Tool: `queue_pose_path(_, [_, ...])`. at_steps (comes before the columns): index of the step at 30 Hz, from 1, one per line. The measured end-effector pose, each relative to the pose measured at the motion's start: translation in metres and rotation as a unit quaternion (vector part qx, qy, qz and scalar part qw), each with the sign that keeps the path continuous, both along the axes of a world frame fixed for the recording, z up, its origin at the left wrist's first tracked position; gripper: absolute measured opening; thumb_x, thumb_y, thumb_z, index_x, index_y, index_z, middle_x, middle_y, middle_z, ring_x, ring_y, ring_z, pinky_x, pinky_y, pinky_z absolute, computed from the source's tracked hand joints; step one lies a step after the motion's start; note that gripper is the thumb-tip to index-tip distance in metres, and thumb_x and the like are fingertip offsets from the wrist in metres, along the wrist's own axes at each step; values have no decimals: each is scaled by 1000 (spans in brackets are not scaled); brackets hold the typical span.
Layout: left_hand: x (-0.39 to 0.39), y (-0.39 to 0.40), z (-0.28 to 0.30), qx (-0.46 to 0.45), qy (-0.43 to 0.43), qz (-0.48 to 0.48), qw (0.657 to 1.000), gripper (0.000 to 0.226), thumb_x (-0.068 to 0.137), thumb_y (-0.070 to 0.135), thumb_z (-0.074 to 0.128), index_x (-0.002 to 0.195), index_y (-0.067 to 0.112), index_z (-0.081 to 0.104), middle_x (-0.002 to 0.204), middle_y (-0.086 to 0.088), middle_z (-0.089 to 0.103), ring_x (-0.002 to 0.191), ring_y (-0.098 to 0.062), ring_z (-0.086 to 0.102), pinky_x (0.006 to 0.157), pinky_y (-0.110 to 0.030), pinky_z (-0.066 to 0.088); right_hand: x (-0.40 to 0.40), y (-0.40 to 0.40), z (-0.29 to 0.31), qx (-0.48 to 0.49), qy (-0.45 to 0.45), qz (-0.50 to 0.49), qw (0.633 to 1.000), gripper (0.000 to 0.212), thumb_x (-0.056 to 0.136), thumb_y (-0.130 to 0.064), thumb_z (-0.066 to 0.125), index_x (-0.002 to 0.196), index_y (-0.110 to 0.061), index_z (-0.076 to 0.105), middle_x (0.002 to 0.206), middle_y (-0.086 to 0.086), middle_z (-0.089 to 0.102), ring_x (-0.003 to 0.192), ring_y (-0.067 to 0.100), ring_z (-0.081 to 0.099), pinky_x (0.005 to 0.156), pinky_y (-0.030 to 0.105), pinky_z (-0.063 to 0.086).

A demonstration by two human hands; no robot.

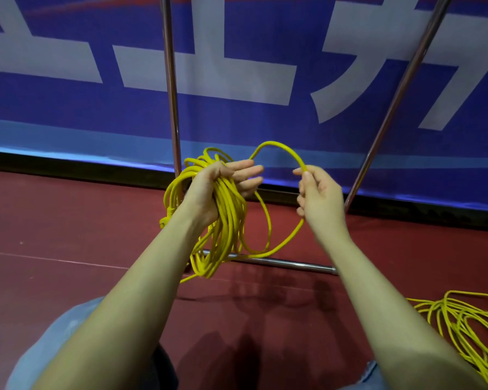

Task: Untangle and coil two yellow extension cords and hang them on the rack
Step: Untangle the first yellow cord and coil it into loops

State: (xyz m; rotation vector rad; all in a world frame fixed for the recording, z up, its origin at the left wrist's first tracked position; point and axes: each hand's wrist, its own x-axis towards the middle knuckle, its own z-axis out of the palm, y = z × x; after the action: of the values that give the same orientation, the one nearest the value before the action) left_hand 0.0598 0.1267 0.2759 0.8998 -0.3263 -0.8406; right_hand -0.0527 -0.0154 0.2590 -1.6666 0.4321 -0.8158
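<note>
1. Yellow extension cord, thin and round-jacketed, coiled in many loops [228, 218]: I see the bundle draped over my left hand [209, 190], hanging down in front of the rack's low bar.
2. My left hand carries the coil across its palm, thumb over the top of the loops, fingers stretched out nearly straight toward the right.
3. My right hand [320, 201] pinches a single strand of the same cord between thumb and forefinger, the other fingers curled loosely.
4. That strand arches up from the bundle to my right fingers, then drops in a wide loop that swings back to the coil near the bar.
5. A yellow plug end [166, 216] sticks out at the coil's left side.
6. Chrome tubular rack [171, 88]: two uprights rise before a blue banner with white lettering [68, 108]; its base bar lies on the dark red floor [68, 220].
7. Second yellow cord, a loose tangle [462, 327], lies on the floor at the lower right edge, beside my right forearm.
</note>
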Motion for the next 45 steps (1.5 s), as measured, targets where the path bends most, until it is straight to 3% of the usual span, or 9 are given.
queue_pose_path(4, [1,-1,0,39,-3,12,999,31,93,10,32,93,-3,60,58,-6,64,36,-11,41,45,-19,42,3,-6,-5,-53,52,13,997,26,101,-19,38,86,-25,57,49,-13,32,40,3,26,42,19,23])
queue_pose_path(8, [-1,-5,-9,89,2,-28,996,29,95,13,37,94,-2,62,82,-13,73,71,-18,69,67,-25,55,7,9,-1,-84,93,85,989,30,100,-18,42,74,-22,57,41,-14,35,36,1,30,41,13,24])
queue_pose_path(12, [-5,-10,-14,27,52,-25,998,25,96,15,41,102,2,61,98,-13,71,95,-24,67,92,-34,48,1,15,8,-43,125,162,978,32,100,-15,41,72,-13,54,39,-13,33,33,1,25,35,14,22])
queue_pose_path(16, [-9,-14,-6,-53,101,3,993,21,97,9,39,86,6,56,88,-12,73,82,-20,72,75,-34,57,0,14,5,1,134,220,966,24,99,-16,46,79,-8,57,44,-4,38,34,5,30,36,17,27])
queue_pose_path(20, [-4,-12,1,-106,123,62,985,20,98,6,37,87,3,55,84,-15,73,76,-22,72,82,-38,51,-3,6,-14,31,149,242,958,11,94,-8,54,84,-10,49,48,-3,52,40,11,50,47,25,46])
queue_pose_path(25, [3,-10,-2,-143,155,93,973,17,98,7,39,96,1,55,85,-16,72,77,-24,72,80,-37,50,-2,-2,-15,-27,78,135,987,20,92,0,53,78,-13,50,59,5,57,40,8,41,42,20,34])
queue_pose_path(32, [-5,-10,-1,-139,120,83,979,20,98,13,43,87,6,58,81,-10,73,79,-21,72,87,-37,50,7,15,-1,-186,89,164,965,15,92,-10,56,77,-8,60,61,-1,58,54,4,48,57,18,37])
queue_pose_path(37, [-6,-12,0,-147,164,102,970,21,95,9,47,76,7,56,52,0,56,49,-12,59,66,-29,57,5,8,-8,-92,145,178,969,20,90,-15,62,71,-15,55,51,-2,52,40,1,43,45,16,39])
queue_pose_path(45, [2,-9,0,-153,132,109,973,25,99,21,42,77,12,49,45,7,34,39,-7,36,58,-21,45,-9,-8,-30,-81,209,201,954,28,96,-18,53,68,-15,54,58,-3,50,51,5,47,56,20,42])
